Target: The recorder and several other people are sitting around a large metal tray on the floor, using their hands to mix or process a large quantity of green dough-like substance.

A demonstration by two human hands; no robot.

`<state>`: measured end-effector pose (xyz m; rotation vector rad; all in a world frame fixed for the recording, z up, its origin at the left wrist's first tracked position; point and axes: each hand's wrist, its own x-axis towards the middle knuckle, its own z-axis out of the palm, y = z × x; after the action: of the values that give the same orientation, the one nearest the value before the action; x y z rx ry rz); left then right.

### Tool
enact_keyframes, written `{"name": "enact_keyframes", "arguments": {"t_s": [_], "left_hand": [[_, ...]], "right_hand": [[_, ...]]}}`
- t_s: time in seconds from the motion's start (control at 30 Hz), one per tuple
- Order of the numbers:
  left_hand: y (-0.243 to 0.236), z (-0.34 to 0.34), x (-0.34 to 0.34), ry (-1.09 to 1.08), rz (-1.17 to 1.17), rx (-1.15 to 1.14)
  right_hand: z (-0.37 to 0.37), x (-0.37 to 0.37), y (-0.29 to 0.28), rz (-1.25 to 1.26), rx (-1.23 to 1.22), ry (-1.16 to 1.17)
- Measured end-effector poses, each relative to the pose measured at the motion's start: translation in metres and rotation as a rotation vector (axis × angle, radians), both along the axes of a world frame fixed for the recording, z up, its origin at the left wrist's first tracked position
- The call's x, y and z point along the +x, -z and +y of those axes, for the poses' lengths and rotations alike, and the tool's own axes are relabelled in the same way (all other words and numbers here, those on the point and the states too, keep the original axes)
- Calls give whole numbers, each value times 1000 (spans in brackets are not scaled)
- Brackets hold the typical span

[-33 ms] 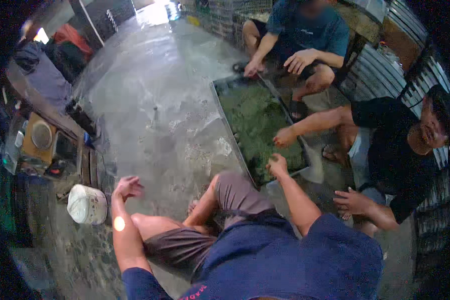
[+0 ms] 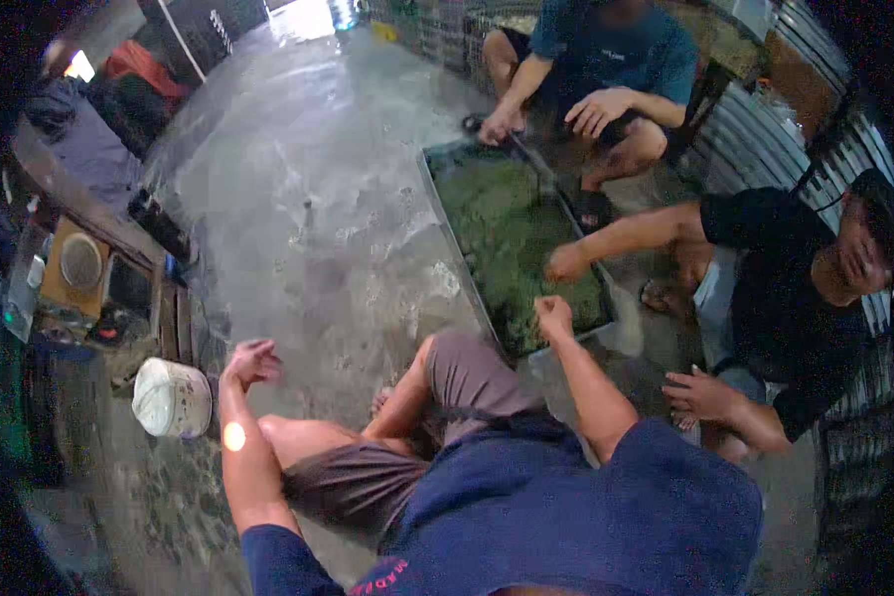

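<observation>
A long, shallow tray (image 2: 450, 236) with a thin rim lies on the floor, spread with green, loose, fine-looking material (image 2: 512, 233). Over its near end is my right hand (image 2: 553, 318), its fingers curled together; whatever they hold, if anything, is hidden. My left hand (image 2: 253, 363) hangs in the air beyond my bent knee, away from the tray, fingers loosely apart and slightly blurred, holding nothing visible. Just past my right hand, a co-worker's closed hand (image 2: 567, 262) also hovers above the green material.
A second co-worker (image 2: 611, 60) sits at the tray's far end, one hand near its corner. A white bucket (image 2: 172, 399) stands at left, beside a low wooden bench (image 2: 176, 328) with a round-topped scale-like device (image 2: 80, 262). Corrugated metal sheets (image 2: 745, 139) line the right.
My right hand has shifted slightly, its fingers now more tightly curled. The whole view has moved a little; the co-workers stay almost as they were.
</observation>
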<state>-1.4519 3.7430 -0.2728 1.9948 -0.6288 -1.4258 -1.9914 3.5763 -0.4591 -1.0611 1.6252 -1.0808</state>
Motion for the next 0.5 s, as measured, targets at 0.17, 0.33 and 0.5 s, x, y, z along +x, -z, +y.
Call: {"name": "enact_keyframes", "arguments": {"t_s": [0.17, 0.33, 0.5], "left_hand": [[1, -3, -7, 6, -46, 46], [12, -11, -11, 2, -34, 8], [12, 7, 9, 17, 0, 40]], "right_hand": [[-24, -17, 2, 149, 273, 101], [-11, -20, -23, -254, 234, 54], [-6, 18, -27, -468, 159, 35]]}}
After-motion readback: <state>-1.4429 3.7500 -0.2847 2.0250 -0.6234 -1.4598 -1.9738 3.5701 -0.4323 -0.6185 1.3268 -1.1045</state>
